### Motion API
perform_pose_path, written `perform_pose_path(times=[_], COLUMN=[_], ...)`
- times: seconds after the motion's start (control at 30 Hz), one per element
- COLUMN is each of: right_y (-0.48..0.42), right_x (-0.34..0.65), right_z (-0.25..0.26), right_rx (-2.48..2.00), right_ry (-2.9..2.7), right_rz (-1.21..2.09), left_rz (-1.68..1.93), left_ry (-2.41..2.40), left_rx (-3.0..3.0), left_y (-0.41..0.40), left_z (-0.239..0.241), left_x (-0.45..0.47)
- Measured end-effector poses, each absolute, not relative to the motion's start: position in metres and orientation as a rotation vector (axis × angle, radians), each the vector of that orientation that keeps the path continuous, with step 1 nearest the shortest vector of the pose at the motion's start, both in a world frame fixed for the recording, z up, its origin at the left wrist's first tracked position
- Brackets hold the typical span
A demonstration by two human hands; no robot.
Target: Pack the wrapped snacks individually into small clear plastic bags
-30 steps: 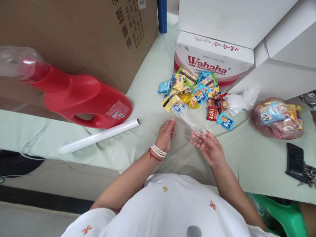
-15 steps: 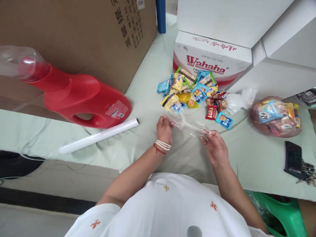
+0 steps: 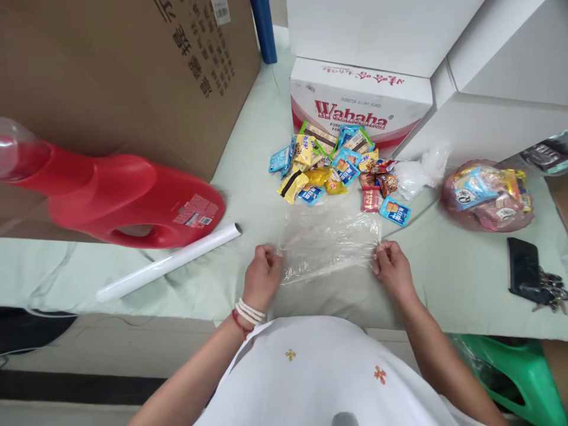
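A clear plastic bag (image 3: pixel 331 245) is stretched out between my two hands, low over the pale green cloth. My left hand (image 3: pixel 262 275), with a beaded bracelet on its wrist, pinches the bag's left edge. On the right edge, my right hand (image 3: pixel 393 269) grips with thumb and fingers closed. Just beyond the bag lies a pile of small wrapped snacks (image 3: pixel 328 177) in yellow, blue and red packets. A blue snack packet (image 3: pixel 394 211) lies close to the bag's far right corner.
On the left stand a large red plastic jug (image 3: pixel 133 201) and a cardboard box (image 3: pixel 110 77), with a white roll (image 3: pixel 168 263) before them. A Wahaha carton (image 3: pixel 361 112) stands behind the snacks. To the right are crumpled plastic (image 3: pixel 421 173), a filled pink bowl (image 3: pixel 448 207), a phone (image 3: pixel 523 269) and keys (image 3: pixel 552 290).
The plastic bag was bunched between my hands and is now spread wide and flat. My left hand has moved left and closer to my body. The camera view has shifted slightly.
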State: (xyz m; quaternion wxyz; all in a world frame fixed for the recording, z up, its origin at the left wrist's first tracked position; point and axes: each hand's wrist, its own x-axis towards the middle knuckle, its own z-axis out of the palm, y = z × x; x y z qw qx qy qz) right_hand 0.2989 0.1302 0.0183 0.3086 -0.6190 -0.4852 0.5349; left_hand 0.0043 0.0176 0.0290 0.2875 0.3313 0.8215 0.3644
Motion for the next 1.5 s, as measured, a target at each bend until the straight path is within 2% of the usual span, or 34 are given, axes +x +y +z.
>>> perform_pose_path(times=[0.1, 0.23, 0.47, 0.57, 0.63, 0.77, 0.87, 0.93, 1.03, 1.1, 1.23, 1.37, 1.5], right_y=[0.121, 0.121, 0.113, 0.116, 0.133, 0.2, 0.249, 0.273, 0.294, 0.297, 0.275, 0.22, 0.176], right_x=[0.303, 0.306, 0.356, 0.384, 0.391, 0.344, 0.259, 0.199, 0.141, 0.136, 0.19, 0.254, 0.283], right_z=[0.01, 0.012, 0.018, 0.029, 0.043, 0.068, 0.07, 0.065, 0.059, 0.06, 0.069, 0.076, 0.07], right_rx=[-1.672, -1.676, -1.641, -1.661, -1.692, -1.53, -1.149, -1.098, -1.035, -1.004, -1.031, -1.021, -1.071], right_ry=[-1.385, -1.467, -1.354, -1.639, -1.89, -2.191, -2.46, -2.537, -2.681, -2.709, -2.554, -2.404, -2.314], right_rz=[1.346, 1.284, 1.498, 1.563, 1.382, 0.708, 0.509, 0.411, 0.453, 0.476, 0.452, 0.594, 0.59], left_rz=[0.826, 0.517, 0.127, 0.022, -0.024, -0.069, -0.087, -0.114, -0.126, -0.1, -0.033, 0.052, 0.096], left_ry=[2.459, 1.937, 1.671, 1.614, 1.599, 1.576, 1.554, 1.553, 1.569, 1.575, 1.564, 1.549, 1.528], left_rx=[1.457, 2.046, 2.094, 2.08, 2.077, 2.073, 2.052, 2.03, 2.01, 2.017, 2.047, 2.077, 2.094], left_y=[0.012, 0.033, 0.038, 0.029, 0.028, 0.031, 0.034, 0.035, 0.036, 0.035, 0.033, 0.031, 0.029], left_z=[0.028, 0.024, 0.009, 0.008, 0.009, 0.011, 0.013, 0.015, 0.017, 0.016, 0.01, 0.005, 0.004], left_x=[0.013, 0.017, -0.001, -0.007, -0.009, -0.009, -0.009, -0.008, -0.007, -0.006, -0.008, -0.01, -0.011])
